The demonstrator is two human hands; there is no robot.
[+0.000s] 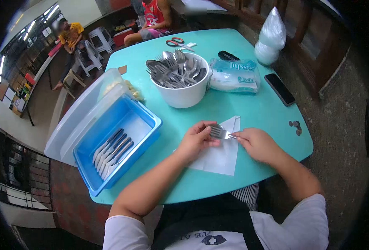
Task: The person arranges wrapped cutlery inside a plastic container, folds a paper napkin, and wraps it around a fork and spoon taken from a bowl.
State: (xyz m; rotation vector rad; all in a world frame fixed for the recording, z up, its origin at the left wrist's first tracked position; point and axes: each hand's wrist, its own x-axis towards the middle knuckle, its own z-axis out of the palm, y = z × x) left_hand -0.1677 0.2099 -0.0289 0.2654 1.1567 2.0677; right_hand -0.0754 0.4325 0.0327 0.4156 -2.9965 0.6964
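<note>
My left hand (197, 139) has its thumb and fingers closed around the head of a metal fork (218, 132). Its tines point left, and a second rounded metal piece, perhaps a spoon, shows just behind it. The handle end is pinched by my right hand (255, 143). Under both hands a white paper napkin (217, 160) lies on the table, one corner pointing away from me. Beyond them stands a white bucket (182, 96) full of loose spoons and forks. To the left, a blue plastic bin (140, 110) contains several napkin-wrapped cutlery bundles (113, 152) in a row.
A clear plastic lid (74, 118) leans by the bin. On the turquoise table (272, 125) are scissors (178, 43), a napkin pack (234, 77), a phone (279, 89), coins (296, 126) and a plastic-wrapped bundle (271, 37). Two people sit beyond, near stools (101, 39).
</note>
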